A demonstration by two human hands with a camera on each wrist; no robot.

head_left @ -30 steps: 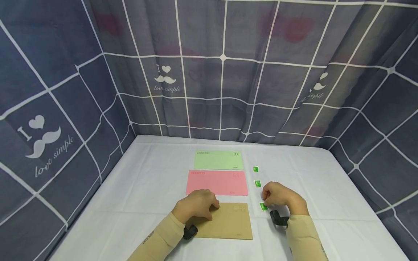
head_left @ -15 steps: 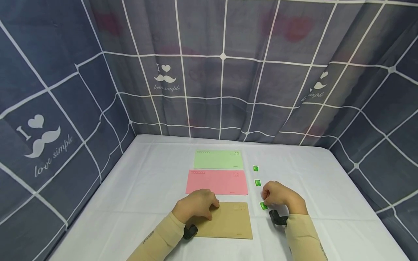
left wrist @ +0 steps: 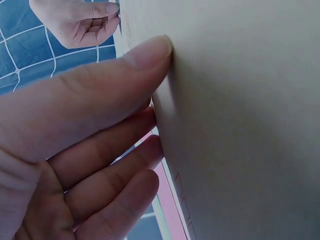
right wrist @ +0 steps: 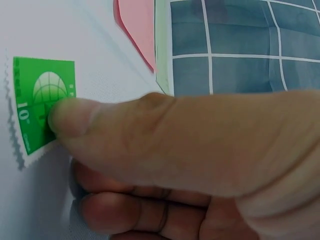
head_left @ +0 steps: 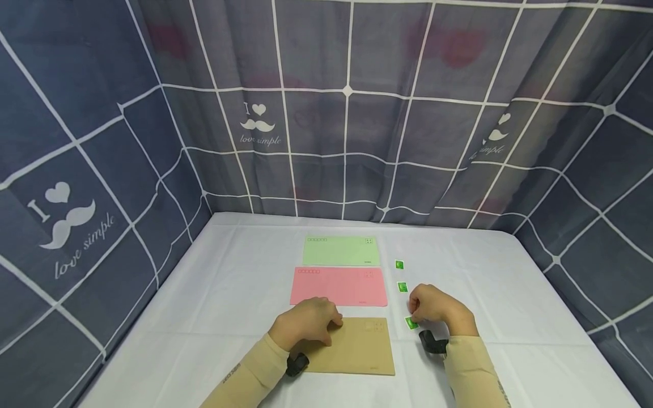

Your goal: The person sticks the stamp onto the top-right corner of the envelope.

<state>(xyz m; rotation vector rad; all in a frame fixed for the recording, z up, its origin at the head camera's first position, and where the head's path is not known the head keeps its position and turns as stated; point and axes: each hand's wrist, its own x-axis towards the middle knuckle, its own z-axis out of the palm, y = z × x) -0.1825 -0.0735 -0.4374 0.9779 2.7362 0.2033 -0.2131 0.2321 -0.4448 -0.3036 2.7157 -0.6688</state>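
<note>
My left hand (head_left: 308,323) rests on the left part of a tan envelope (head_left: 362,351). Its thumb and fingertips touch the paper, as the left wrist view shows up close. At the right, my right hand (head_left: 436,306) has its fingers curled in and its thumb over a green postage stamp (head_left: 411,323). In the right wrist view the thumb tip covers the right side of this stamp (right wrist: 37,82), whose white perforated edge shows at the left. The index fingertip is hidden behind the thumb.
Beyond the tan envelope lie a pink envelope (head_left: 339,283) and a light green envelope (head_left: 342,251). Two more green stamps, one nearer (head_left: 402,287) and one farther (head_left: 399,264), lie to their right on the white tablecloth (head_left: 245,266). A grey checked curtain (head_left: 316,124) surrounds the table.
My right wrist and forearm have shifted very slightly left. The left hand, envelopes and stamps keep their places.
</note>
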